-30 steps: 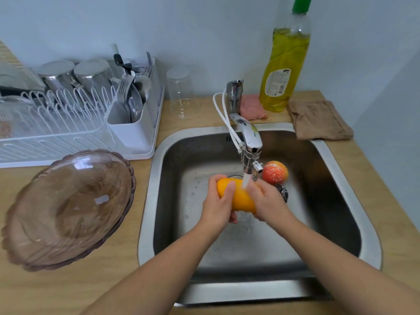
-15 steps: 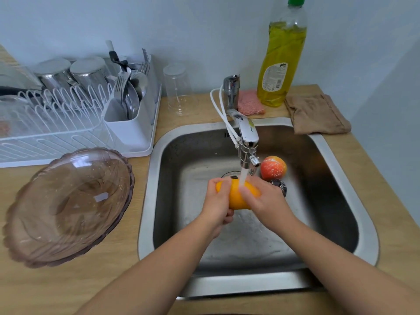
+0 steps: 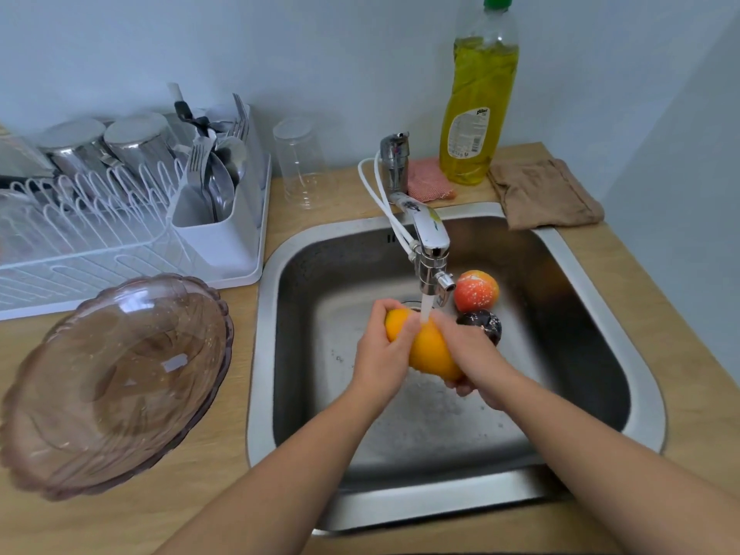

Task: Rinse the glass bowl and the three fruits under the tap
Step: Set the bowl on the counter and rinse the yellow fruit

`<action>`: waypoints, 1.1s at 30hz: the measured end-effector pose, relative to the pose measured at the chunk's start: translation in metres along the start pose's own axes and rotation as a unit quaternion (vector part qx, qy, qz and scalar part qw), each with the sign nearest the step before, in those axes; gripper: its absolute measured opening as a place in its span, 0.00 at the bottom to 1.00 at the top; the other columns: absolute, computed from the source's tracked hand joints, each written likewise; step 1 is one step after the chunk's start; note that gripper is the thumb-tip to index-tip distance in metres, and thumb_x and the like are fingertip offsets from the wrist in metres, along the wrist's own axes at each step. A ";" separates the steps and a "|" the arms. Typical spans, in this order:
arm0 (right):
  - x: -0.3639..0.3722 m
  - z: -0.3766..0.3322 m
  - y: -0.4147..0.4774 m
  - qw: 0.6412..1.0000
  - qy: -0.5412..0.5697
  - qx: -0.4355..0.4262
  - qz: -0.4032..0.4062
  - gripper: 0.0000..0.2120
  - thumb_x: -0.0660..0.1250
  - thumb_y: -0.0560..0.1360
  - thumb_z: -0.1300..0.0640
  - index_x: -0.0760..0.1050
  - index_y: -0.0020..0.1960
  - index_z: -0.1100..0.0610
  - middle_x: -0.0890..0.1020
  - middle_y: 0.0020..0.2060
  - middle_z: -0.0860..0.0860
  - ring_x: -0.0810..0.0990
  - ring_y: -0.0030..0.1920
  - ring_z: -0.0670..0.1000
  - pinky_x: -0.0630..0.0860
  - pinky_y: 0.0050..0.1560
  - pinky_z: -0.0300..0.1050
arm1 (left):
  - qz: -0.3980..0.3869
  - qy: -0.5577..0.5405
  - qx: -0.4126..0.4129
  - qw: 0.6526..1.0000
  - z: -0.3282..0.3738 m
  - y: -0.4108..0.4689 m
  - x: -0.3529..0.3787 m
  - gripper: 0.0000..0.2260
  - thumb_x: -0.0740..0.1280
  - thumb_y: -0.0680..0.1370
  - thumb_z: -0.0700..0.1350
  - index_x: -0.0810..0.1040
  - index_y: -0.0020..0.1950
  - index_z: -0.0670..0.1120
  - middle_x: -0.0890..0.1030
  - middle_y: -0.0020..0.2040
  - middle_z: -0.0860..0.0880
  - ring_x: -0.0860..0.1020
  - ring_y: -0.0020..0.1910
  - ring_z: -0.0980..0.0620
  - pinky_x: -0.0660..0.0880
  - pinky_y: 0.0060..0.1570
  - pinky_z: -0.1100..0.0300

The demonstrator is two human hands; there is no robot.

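**Orange fruit under the stream, two more waiting in the sink**

Centre frame, both hands are on the orange fruit [image 3: 430,348], an oblong one, possibly a mango. The left hand [image 3: 380,354] wraps its upper end and the right hand [image 3: 472,356] cups it from the right and below, so both are clasped on the one fruit. The tap [image 3: 428,250] is running, and the stream lands on top of the fruit, right between the thumbs.

Just right of the spout, a red-orange fruit [image 3: 476,291] sits on the sink [image 3: 568,298] floor, speckled with droplets. Below it lies a dark fruit [image 3: 482,324], partly hidden behind the right hand. Whether either has had a proper rinse cannot be told.

At lower left, the glass bowl [image 3: 116,382] rests tilted on the bench [image 3: 224,474], well clear of the water and beside the dish rack [image 3: 132,242]; it looks likely already rinsed, though that is only a guess.

Progress call: mid-task, with one fruit being rinsed and probably two to go.
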State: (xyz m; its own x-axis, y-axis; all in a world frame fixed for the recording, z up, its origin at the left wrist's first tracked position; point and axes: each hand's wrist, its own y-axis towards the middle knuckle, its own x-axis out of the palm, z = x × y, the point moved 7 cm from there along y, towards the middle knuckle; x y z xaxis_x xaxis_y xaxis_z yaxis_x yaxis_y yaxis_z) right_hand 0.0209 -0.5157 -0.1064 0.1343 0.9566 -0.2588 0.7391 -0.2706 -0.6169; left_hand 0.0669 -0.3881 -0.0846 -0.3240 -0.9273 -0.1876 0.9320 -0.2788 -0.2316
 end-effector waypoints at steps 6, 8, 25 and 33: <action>-0.005 -0.031 -0.022 0.902 -0.283 -0.281 0.165 0.21 0.58 0.74 0.37 0.75 0.56 0.51 0.76 0.44 0.46 0.75 0.45 0.49 0.72 0.45 0.45 | -0.020 -0.092 -0.234 0.968 -0.024 0.006 0.003 0.08 0.59 0.80 0.54 0.73 0.53 0.51 0.71 0.36 0.46 0.67 0.25 0.54 0.60 0.20 0.68; -0.005 -0.029 -0.018 0.929 -0.226 -0.257 0.138 0.21 0.60 0.73 0.36 0.75 0.55 0.50 0.77 0.44 0.47 0.77 0.44 0.50 0.72 0.42 0.44 | -0.031 -0.068 -0.157 0.985 -0.017 0.011 -0.001 0.08 0.61 0.79 0.54 0.74 0.51 0.51 0.71 0.35 0.48 0.67 0.26 0.54 0.61 0.20 0.67; 0.002 -0.003 -0.009 0.999 0.034 0.000 -0.023 0.19 0.54 0.79 0.41 0.71 0.53 0.56 0.79 0.36 0.58 0.74 0.28 0.53 0.68 0.26 0.38 | -0.053 0.005 -0.038 0.998 -0.002 0.006 -0.006 0.05 0.60 0.80 0.52 0.73 0.53 0.55 0.73 0.44 0.49 0.71 0.38 0.52 0.67 0.29 0.62; 0.004 0.006 -0.015 0.990 0.133 0.034 -0.030 0.18 0.55 0.78 0.38 0.70 0.51 0.52 0.76 0.38 0.57 0.73 0.27 0.52 0.67 0.24 0.38 | -0.073 0.027 0.052 0.996 0.012 -0.003 -0.003 0.06 0.65 0.78 0.47 0.72 0.52 0.58 0.73 0.49 0.53 0.74 0.45 0.52 0.71 0.35 0.62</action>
State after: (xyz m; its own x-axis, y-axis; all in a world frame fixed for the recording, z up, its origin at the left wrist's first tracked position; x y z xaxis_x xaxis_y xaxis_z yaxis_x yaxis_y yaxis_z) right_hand 0.0068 -0.5087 -0.1028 0.2677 0.9633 -0.0208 0.7063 -0.2109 -0.6758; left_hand 0.0668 -0.3876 -0.0715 -0.4634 -0.8609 -0.2100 0.8849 -0.4370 -0.1614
